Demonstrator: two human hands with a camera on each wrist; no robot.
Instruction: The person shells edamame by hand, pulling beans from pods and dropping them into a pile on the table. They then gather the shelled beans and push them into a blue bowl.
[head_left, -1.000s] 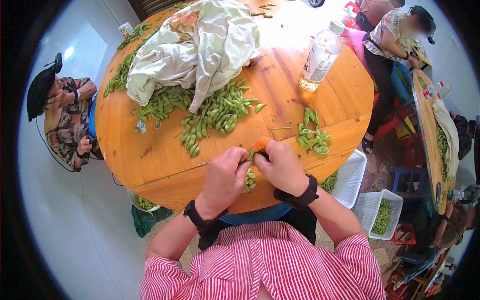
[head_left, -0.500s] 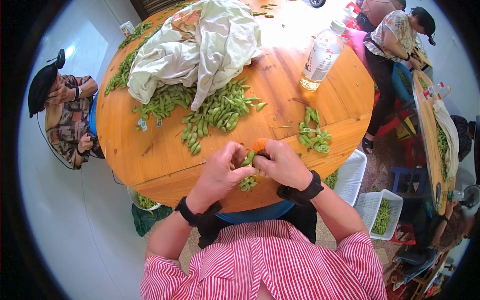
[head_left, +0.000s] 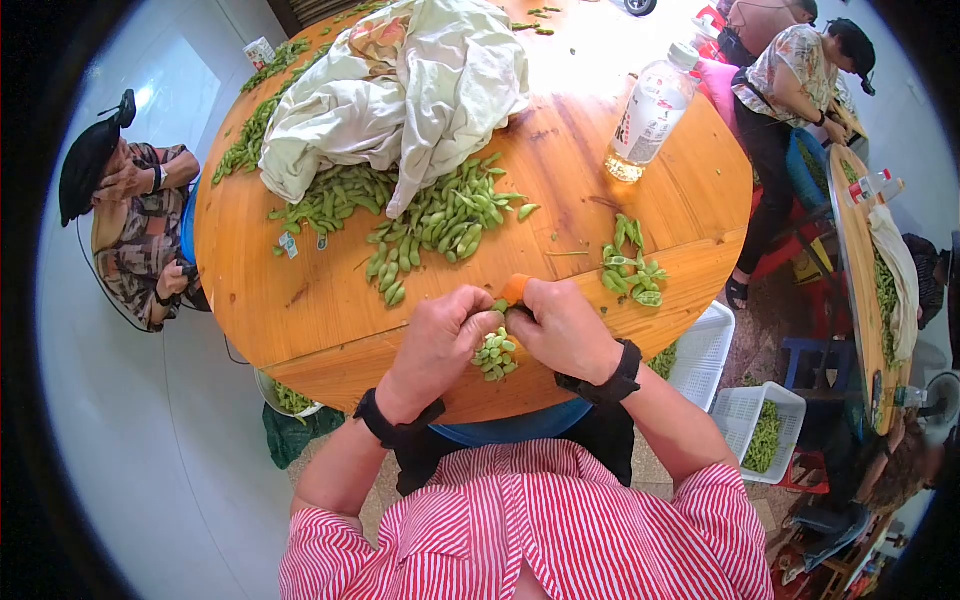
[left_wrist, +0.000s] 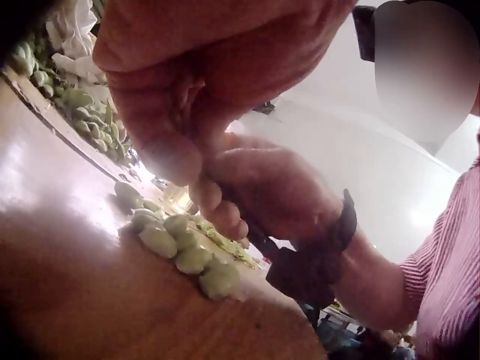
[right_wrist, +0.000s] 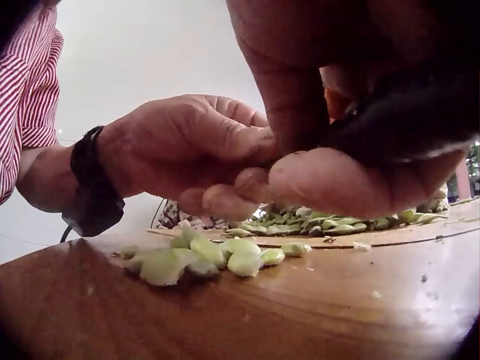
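Over the table's near edge my left hand (head_left: 437, 340) pinches a green soybean pod (head_left: 500, 306) between thumb and index finger. My right hand (head_left: 565, 330) meets it from the other side, fingers curled and thumb at the pod's other end. Something orange (head_left: 515, 288) wraps the right index finger. Just below the hands lies a small heap of shelled green beans (head_left: 494, 358). In the left wrist view these beans (left_wrist: 193, 259) sit on the wood under the fingertips. The pod is hidden behind the fingers in both wrist views.
A large pile of soybean pods (head_left: 450, 215) spreads under a pale cloth (head_left: 390, 110) on the round wooden table (head_left: 330, 320). Opened pods (head_left: 632, 270) lie to the right, near a plastic bottle (head_left: 648, 120). White baskets (head_left: 760, 425) stand on the floor. Another person (head_left: 135, 210) sits at the left.
Half a second ago the left thumb stood apart with the pod showing; now the left fingers close round it. The bean heap shows more plainly. The hands stay in nearly the same spot.
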